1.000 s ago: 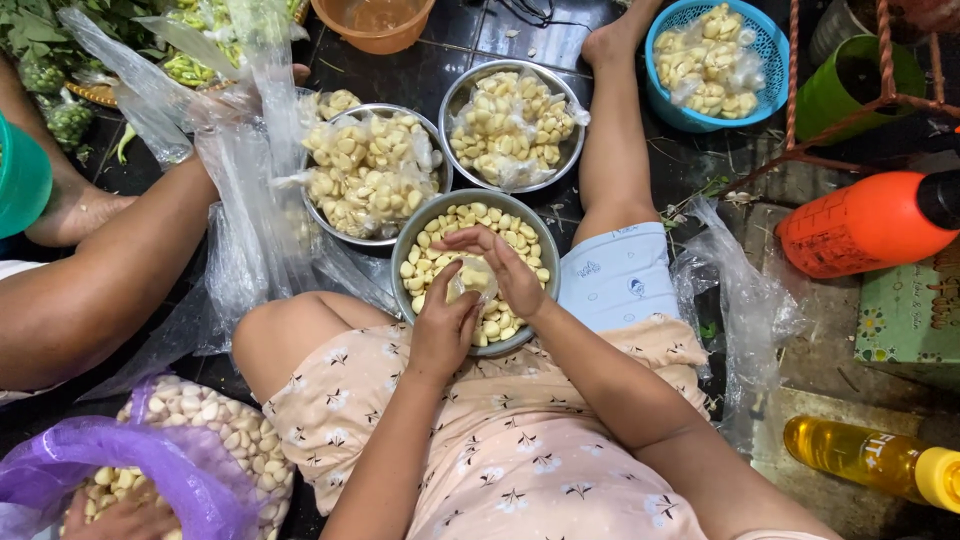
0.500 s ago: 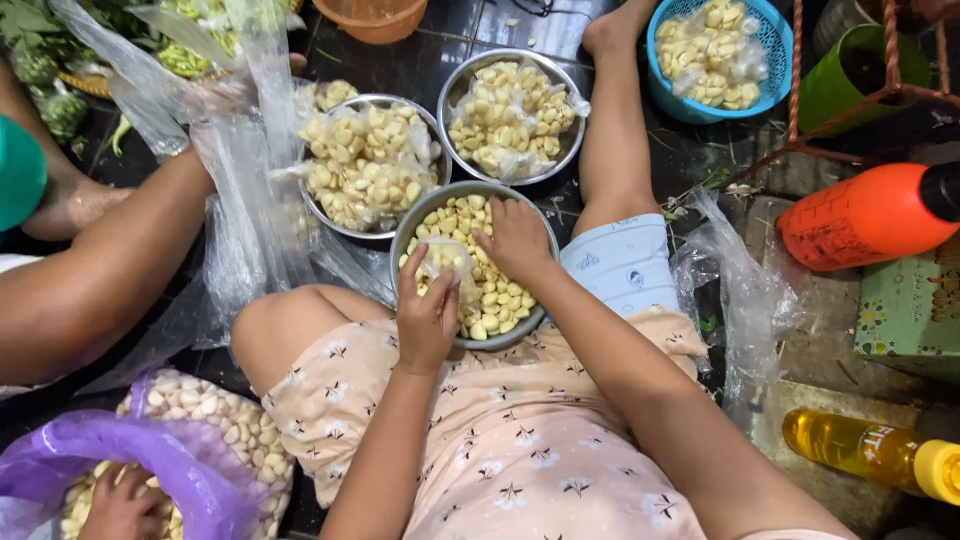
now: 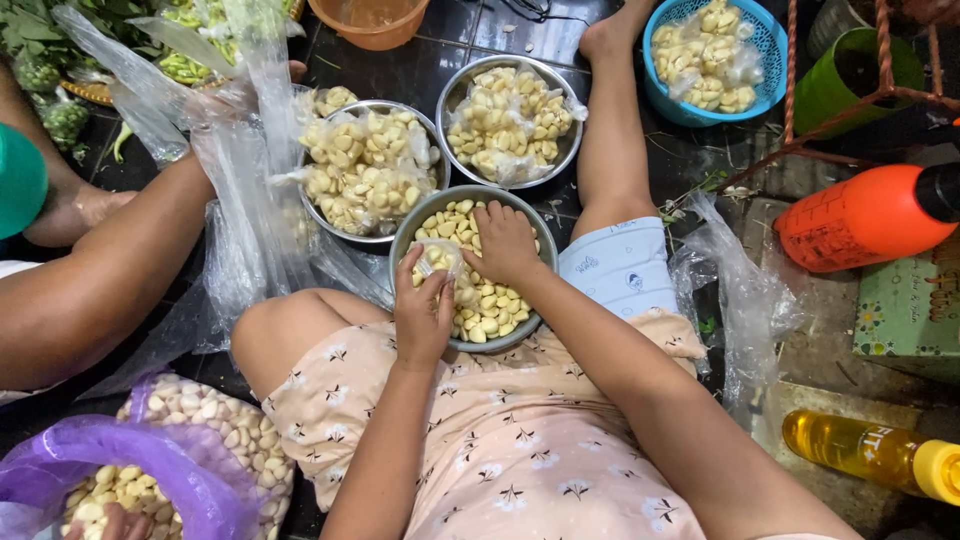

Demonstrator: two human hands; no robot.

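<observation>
- Left hand (image 3: 424, 318) grips a small clear plastic bag (image 3: 437, 258) by its mouth, thumb and fingers pinched on the film, right at the near-left rim of a steel bowl (image 3: 405, 235).
- Right hand (image 3: 505, 243) lies palm down inside that bowl, fingers curled into the loose peeled garlic cloves (image 3: 487, 305); whether it has any cloves in its grasp cannot be told from above.
- That bowl sits on the dark floor between the person's knees, touching the floral-print clothing at its near edge.
- Just behind it stand two more steel bowls: one to the left (image 3: 310, 205) and one to the right (image 3: 445, 105), each heaped with small filled bags of cloves.
- Further off, near the person's outstretched foot, a blue plastic basket (image 3: 752, 40) also carries bagged cloves.
- At the left, another person's forearm (image 3: 95, 285) reaches across, its hand buried among long clear plastic sheets (image 3: 240, 200).
- Low on the left, a purple bag (image 3: 150, 460) and a clear bag (image 3: 235, 430) beside it are both full of cloves, with fingertips showing at the very bottom edge.
- On the right lie an orange bottle (image 3: 860, 215) on its side and, nearer, a yellow bottle of oil (image 3: 870, 450).
- Green leafy vegetables (image 3: 40, 40) fill the far-left corner.
</observation>
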